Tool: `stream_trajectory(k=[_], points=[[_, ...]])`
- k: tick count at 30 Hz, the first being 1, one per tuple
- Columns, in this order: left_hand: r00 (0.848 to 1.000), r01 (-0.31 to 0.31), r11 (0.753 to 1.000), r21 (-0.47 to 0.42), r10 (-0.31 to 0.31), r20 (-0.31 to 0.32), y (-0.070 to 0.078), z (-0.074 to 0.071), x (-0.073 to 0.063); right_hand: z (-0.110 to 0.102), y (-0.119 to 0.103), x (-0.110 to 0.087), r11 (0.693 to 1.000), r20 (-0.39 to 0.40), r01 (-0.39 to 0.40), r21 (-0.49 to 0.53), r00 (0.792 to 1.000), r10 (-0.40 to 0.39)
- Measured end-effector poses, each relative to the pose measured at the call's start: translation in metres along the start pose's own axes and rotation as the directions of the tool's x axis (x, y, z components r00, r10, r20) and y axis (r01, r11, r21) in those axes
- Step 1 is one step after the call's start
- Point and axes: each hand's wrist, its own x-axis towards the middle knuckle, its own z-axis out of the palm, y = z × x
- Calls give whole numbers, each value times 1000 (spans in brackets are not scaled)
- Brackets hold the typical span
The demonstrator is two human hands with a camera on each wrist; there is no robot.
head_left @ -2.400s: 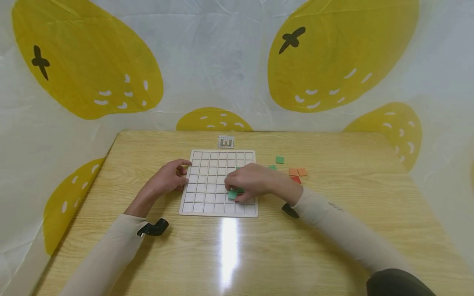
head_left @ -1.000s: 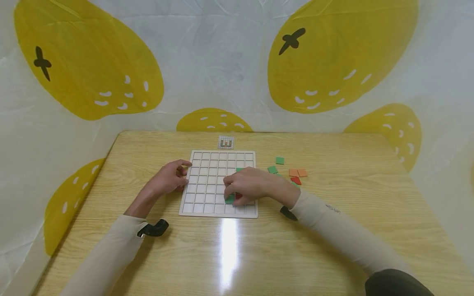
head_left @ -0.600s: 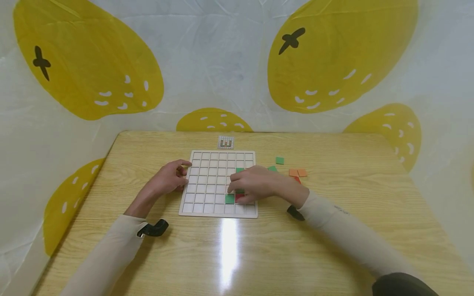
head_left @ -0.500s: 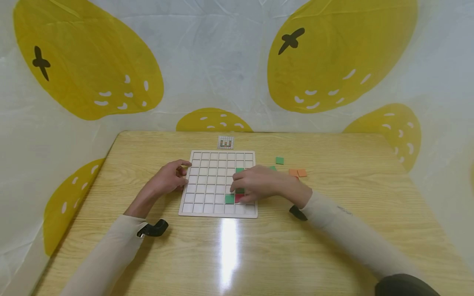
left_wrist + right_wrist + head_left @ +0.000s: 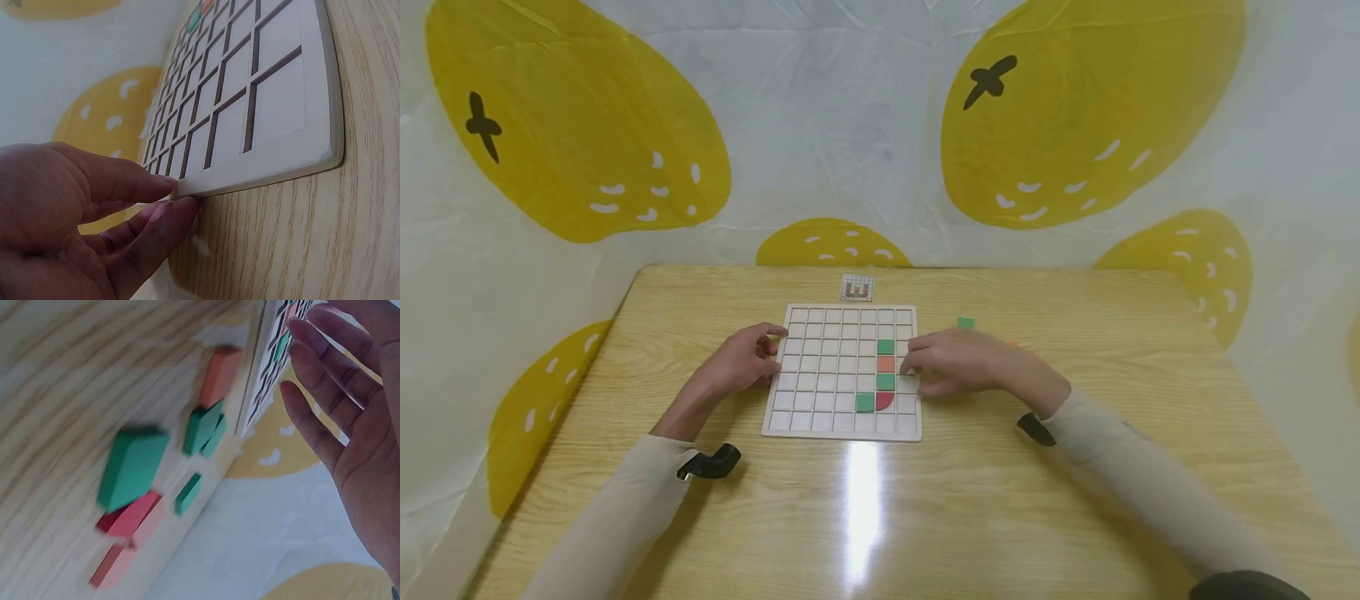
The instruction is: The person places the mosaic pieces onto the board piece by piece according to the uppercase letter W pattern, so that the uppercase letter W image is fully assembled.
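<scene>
The white grid board point(image 5: 820, 429) lies flat on the table. In one column sit a green tile point(image 5: 886, 346), an orange tile point(image 5: 886, 364), another green tile point(image 5: 886, 382) and a red round-cornered tile point(image 5: 884, 402). A green square point(image 5: 865, 402) adjoins the red one on its left. My left hand point(image 5: 747, 358) touches the board's left edge with thumb and fingertips, as the left wrist view shows up close. Over the right edge is my right hand point(image 5: 958, 362), its fingers loosely bent and holding nothing in the right wrist view.
Right of the board lie loose tiles, partly hidden by the right hand in the head view: green point(image 5: 134, 465), red point(image 5: 131, 512) and orange point(image 5: 220, 375). Behind the board is a small pattern card point(image 5: 857, 288). A lemon-print sheet point(image 5: 835, 125) hangs behind the table.
My right hand set the green square flat in the cell left of the red tile, let go and moved right, uncovering the column. My left hand stayed at the board's edge.
</scene>
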Motion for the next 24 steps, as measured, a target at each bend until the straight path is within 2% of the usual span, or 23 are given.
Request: stream_trajectory(k=[9, 17, 24], points=[[1000, -9, 1000, 8, 9, 3, -1, 0, 1, -4, 16, -24, 995, -32, -88, -44, 996, 86], [1000, -4, 1000, 17, 4, -1, -1, -1, 2, -2, 33, -42, 993, -89, -106, -45, 991, 102], [1000, 4, 1000, 4, -4, 0, -1, 0, 2, -3, 44, -59, 987, -74, -160, -16, 985, 158]])
